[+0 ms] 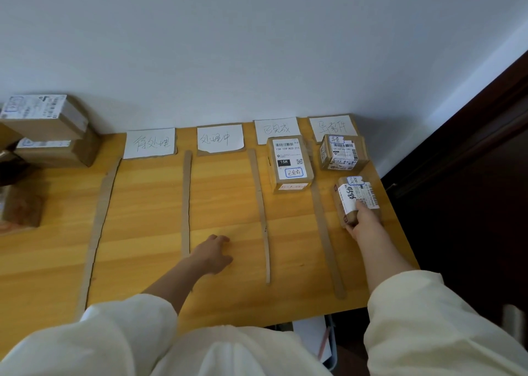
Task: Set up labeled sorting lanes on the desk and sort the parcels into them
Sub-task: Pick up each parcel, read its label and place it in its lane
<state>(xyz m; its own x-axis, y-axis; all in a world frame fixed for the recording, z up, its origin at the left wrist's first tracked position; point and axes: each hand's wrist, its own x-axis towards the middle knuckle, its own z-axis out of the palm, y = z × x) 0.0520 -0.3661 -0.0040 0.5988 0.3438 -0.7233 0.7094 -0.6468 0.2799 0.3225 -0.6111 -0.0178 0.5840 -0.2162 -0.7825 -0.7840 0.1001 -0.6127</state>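
Several cardboard strips (186, 201) split the wooden desk (143, 204) into lanes, each headed by a handwritten white label (150, 143). My right hand (364, 223) grips the near end of a small brown parcel (354, 197) lying in the rightmost lane. Behind it in that lane sits another parcel (341, 152). One parcel with a white shipping label (290, 162) rests in the third lane. My left hand (213, 254) lies flat on the desk in the second lane, fingers apart, holding nothing. The two left lanes hold no parcels.
Two stacked cardboard boxes (48, 129) stand at the desk's far left, with another box (23, 207) nearer me. The wall runs behind the labels. The desk's right edge drops off beside a dark door (471, 175).
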